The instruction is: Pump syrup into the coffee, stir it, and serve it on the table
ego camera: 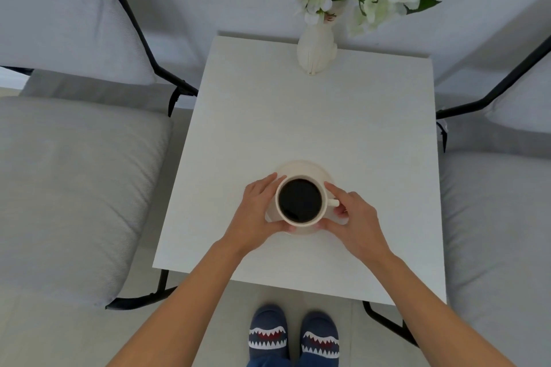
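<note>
holding the saucer point(310, 168) under the coffee cup point(300, 200), left hand point(256, 211) and right hand point(356, 219), on the table point(328, 116).

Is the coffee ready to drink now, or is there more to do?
Nearly ready. The cup of dark coffee sits on its saucer on the white table. Both the left hand and right hand hold the saucer's edges; only letting go remains. No syrup pump or spoon shows.

No text, label, brand, number or sign can be read anywhere in this view. The cup point(300, 200), saucer point(310, 168), table point(313, 116) and vase point(316, 49) are plain. The slippers point(293, 335) carry only a shark-mouth pattern, no lettering.
</note>
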The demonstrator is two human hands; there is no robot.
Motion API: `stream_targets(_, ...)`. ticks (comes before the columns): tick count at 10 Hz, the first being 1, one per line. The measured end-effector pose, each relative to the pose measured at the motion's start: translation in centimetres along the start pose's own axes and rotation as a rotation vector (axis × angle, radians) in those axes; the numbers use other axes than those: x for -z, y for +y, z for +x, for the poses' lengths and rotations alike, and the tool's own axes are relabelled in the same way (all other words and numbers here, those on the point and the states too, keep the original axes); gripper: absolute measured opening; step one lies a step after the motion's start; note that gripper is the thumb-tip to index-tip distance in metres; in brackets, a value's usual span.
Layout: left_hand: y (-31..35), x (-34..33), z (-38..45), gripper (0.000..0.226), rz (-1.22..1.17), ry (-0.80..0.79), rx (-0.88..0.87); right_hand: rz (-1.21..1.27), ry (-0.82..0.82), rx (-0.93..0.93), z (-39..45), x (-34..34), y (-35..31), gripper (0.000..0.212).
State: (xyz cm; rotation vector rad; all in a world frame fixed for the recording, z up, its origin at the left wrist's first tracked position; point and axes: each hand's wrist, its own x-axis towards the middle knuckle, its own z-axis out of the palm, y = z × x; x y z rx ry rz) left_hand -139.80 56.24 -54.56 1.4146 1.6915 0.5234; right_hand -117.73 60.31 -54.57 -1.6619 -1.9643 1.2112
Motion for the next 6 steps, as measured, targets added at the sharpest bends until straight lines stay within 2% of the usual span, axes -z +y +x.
stream_targets(4, -0.2, -0.5, 1.1, 0.09, 0.024, 0.04, -0.026, 0.048, -0.013, 0.012, 0.5, 0.2, 0.5, 0.073)
stream_targets(6, -0.3, 0.2, 0.6, 0.099, 0.002, 0.0, 0.033, 0.092, -0.035, -0.073, -0.2, 1.3, -0.2, 0.084)
